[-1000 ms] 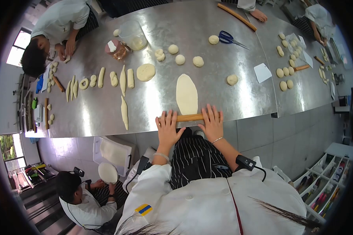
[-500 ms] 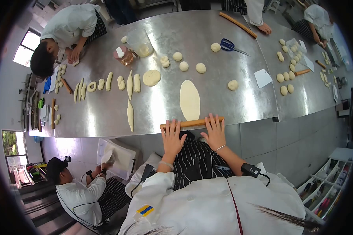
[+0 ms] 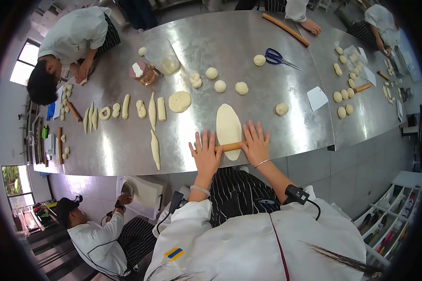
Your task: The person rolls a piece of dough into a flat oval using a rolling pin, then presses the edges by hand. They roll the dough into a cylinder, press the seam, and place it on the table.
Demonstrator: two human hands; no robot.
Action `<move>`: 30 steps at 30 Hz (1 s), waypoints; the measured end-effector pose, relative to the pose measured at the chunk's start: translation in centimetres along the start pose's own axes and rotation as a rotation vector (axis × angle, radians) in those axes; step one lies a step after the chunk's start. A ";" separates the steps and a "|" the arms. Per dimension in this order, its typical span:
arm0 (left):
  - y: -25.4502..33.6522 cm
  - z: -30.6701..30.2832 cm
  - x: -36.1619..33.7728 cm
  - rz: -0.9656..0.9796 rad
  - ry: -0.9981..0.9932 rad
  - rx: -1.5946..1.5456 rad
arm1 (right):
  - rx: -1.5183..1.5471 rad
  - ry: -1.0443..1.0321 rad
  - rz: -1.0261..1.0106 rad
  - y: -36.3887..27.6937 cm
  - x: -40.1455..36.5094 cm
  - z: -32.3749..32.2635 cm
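Note:
A long oval sheet of flattened dough [image 3: 228, 124] lies on the steel table in front of me. Across its near part rests a wooden rolling pin [image 3: 231, 147], with a little dough showing below it. My left hand [image 3: 205, 155] lies flat over the pin's left end, fingers stretched and spread. Over the right end my right hand [image 3: 256, 147] is also flat, its fingers apart and pointing away from me. Both palms press on the pin without wrapping round it, and they hide its ends. Left of the sheet sits a thick round dough disc [image 3: 179, 102].
Shaped dough pieces [image 3: 141, 109] line the steel table [image 3: 295, 133] to the left. Dough balls [image 3: 220, 86], blue scissors [image 3: 281, 58], a white scraper [image 3: 317, 98] and a clear plastic jug [image 3: 162, 56] stand farther back. Other people work around the table; one beside a white bin [image 3: 143, 194].
The rolling pin has moved forward from the dough's near end onto the sheet, both hands moving with it. The person at the bin has reached lower into it. The view has shifted slightly.

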State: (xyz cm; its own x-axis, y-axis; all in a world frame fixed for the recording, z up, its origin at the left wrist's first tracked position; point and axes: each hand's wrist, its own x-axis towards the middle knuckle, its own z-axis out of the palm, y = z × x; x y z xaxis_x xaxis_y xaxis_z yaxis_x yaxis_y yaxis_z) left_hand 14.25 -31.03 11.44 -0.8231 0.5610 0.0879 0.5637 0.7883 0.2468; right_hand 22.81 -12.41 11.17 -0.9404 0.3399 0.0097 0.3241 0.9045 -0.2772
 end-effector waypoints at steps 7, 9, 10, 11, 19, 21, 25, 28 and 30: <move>-0.7 0.1 5.2 0.026 0.021 0.000 | -0.069 0.105 0.014 0.2 4.6 0.1; -1.0 0.1 6.7 0.030 0.027 0.000 | -0.060 0.109 0.013 0.2 6.0 0.0; -1.2 0.1 7.4 0.037 0.046 0.001 | -0.054 0.124 0.008 0.3 6.8 -0.2; -1.3 0.1 8.2 0.034 0.037 -0.002 | -0.055 0.114 0.011 0.4 7.6 -0.1; -2.4 0.6 13.0 0.136 0.154 0.011 | 0.004 0.219 0.005 1.2 12.5 0.4; -2.4 0.7 13.8 0.136 0.157 0.026 | -0.007 0.232 0.002 1.4 13.3 0.6; -2.5 0.9 15.5 0.167 0.204 0.068 | -0.026 0.256 -0.019 1.4 14.9 0.1; -2.7 1.3 16.9 0.189 0.250 0.124 | -0.037 0.261 -0.022 1.6 16.3 0.1; -2.9 1.7 17.9 0.202 0.270 0.127 | -0.032 0.284 -0.019 1.9 17.4 0.2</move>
State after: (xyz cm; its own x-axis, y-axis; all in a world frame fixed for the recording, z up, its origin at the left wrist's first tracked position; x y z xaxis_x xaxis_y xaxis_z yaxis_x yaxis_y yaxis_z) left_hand -2.02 -22.87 10.64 -0.6732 0.6352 0.3787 0.7070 0.7030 0.0777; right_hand 7.06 -4.88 10.58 -0.8812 0.3774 0.2849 0.3140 0.9175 -0.2442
